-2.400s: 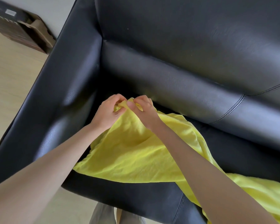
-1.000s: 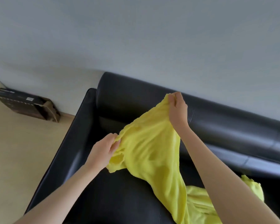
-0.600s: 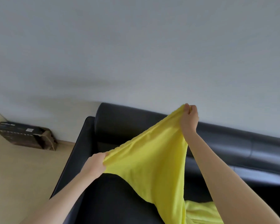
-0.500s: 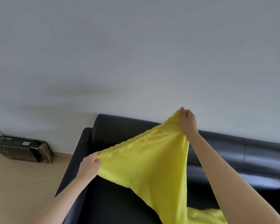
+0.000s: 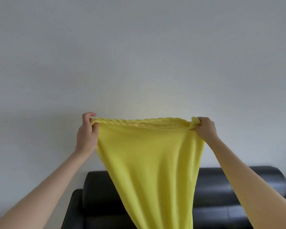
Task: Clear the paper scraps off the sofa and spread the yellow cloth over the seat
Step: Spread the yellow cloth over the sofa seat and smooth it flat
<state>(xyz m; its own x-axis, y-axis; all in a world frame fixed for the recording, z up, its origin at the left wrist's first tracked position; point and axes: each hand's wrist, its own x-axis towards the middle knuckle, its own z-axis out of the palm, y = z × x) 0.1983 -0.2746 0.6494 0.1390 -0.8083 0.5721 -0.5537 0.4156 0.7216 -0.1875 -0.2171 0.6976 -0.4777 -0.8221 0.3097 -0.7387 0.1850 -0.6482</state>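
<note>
— Two hands are up, both gripping the cloth (image 5: 149, 156)?

— Yes. Left hand (image 5: 87, 134) has its fingers curled over one top corner, thumb side toward the camera. Right hand (image 5: 204, 127) clenches the other corner, which is bunched in its fist.

— Where is the cloth?

— Held in the air in front of the wall (image 5: 139, 55), its top edge stretched level between the hands and slightly rolled. It hangs down, narrowing, across the back of the sofa (image 5: 229, 187) and runs out of the bottom of the view.

— Any writing, labels, brands?

— None I can read. Cloth is plain yellow, sofa plain black leather with stitched seams.

— Is the seat visible?

— Hardly; only the backrest and the left armrest show.
</note>
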